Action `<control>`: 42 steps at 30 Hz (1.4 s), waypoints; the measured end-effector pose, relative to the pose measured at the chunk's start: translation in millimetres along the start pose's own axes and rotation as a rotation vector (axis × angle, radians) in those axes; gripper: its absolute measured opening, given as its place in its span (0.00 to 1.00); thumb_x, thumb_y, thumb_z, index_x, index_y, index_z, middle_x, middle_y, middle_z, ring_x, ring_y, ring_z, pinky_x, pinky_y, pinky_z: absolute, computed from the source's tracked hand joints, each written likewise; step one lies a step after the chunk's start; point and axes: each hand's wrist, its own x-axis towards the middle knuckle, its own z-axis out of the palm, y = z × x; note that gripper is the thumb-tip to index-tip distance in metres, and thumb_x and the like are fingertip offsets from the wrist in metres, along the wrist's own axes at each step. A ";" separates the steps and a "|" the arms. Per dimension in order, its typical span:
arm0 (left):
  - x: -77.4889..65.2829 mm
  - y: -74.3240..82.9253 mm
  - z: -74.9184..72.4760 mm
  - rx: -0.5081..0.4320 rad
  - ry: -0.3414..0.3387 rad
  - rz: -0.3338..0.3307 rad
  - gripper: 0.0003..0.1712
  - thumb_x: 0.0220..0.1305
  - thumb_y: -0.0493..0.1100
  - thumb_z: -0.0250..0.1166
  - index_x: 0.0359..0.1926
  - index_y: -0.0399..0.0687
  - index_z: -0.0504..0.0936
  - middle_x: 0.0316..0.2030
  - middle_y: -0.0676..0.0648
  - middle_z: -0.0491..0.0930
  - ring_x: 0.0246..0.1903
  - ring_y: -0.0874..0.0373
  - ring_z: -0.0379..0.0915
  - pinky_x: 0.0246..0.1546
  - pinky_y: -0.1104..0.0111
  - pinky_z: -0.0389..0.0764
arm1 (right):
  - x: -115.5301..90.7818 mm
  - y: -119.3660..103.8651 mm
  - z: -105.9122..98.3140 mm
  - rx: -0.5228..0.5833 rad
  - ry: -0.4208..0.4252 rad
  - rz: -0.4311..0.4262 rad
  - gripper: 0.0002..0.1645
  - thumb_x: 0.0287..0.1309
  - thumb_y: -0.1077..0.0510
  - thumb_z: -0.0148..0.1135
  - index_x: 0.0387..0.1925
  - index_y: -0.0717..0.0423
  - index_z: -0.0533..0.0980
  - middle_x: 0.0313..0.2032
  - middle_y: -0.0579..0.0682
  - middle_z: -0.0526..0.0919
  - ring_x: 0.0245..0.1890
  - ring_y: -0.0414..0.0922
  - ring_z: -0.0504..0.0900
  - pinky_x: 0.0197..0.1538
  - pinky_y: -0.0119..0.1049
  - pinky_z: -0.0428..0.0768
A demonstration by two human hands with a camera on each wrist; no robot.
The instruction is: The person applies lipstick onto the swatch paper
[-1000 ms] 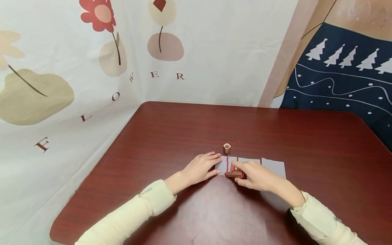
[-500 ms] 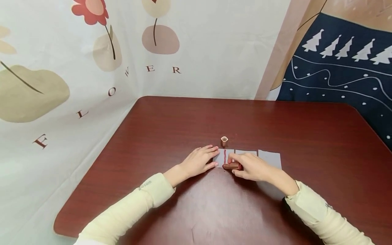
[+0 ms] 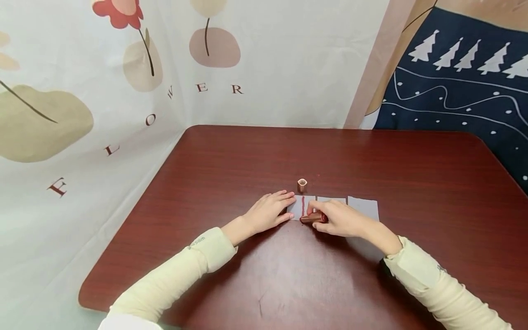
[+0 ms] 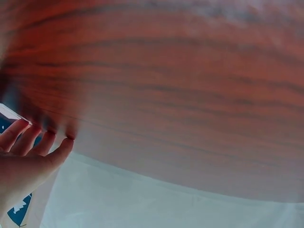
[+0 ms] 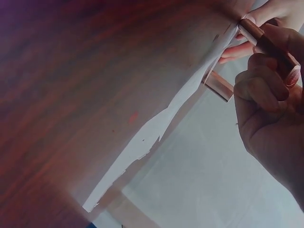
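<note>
My right hand point(image 3: 342, 217) grips a copper-coloured lipstick point(image 3: 312, 218) between thumb and fingers. The lipstick lies tilted low, its red tip at the near end of a red stroke point(image 3: 303, 205) on the leftmost paper piece point(image 3: 294, 210). With fingers spread fairly straight, my left hand point(image 3: 270, 211) rests at that paper's left edge. Just beyond the paper, the lipstick's cap point(image 3: 302, 185) stands upright, hollow end up. The right wrist view shows the lipstick point(image 5: 271, 47) in the curled fingers. In the left wrist view, the left hand's fingertips point(image 4: 70, 138) touch the tabletop.
Two more paper pieces lie in a row to the right: a middle sheet point(image 3: 332, 200), partly behind the right hand, and a right sheet point(image 3: 365, 208). The dark red table point(image 3: 231, 156) backs onto a white printed curtain point(image 3: 280, 68). Small red specks mark the tabletop.
The head view has tilted down, so the table sits higher in the picture. Both hands stay at the left paper, and the lipstick tip remains around the stroke's near end.
</note>
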 end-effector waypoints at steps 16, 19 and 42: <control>-8.1 2.3 0.4 0.002 -0.014 -0.049 0.28 0.64 0.53 0.59 0.60 0.43 0.73 0.61 0.44 0.68 0.62 0.50 0.61 0.56 0.55 0.66 | -24.6 17.7 -35.4 0.358 0.100 0.160 0.10 0.60 0.58 0.60 0.43 0.52 0.73 0.24 0.46 0.73 0.23 0.41 0.70 0.27 0.32 0.70; -10.3 2.2 0.4 -0.008 -0.002 -0.053 0.28 0.63 0.53 0.60 0.60 0.42 0.74 0.61 0.44 0.68 0.62 0.51 0.61 0.55 0.55 0.67 | -28.2 19.4 -32.5 0.308 0.126 0.168 0.10 0.59 0.59 0.61 0.43 0.52 0.73 0.22 0.43 0.72 0.22 0.39 0.69 0.26 0.31 0.69; -2.0 6.1 -3.9 0.033 0.043 0.014 0.26 0.64 0.53 0.60 0.57 0.42 0.76 0.60 0.43 0.70 0.60 0.48 0.64 0.54 0.54 0.69 | -5.9 -4.0 1.0 -0.069 0.062 0.033 0.07 0.54 0.61 0.59 0.37 0.54 0.74 0.21 0.35 0.71 0.18 0.32 0.66 0.23 0.27 0.68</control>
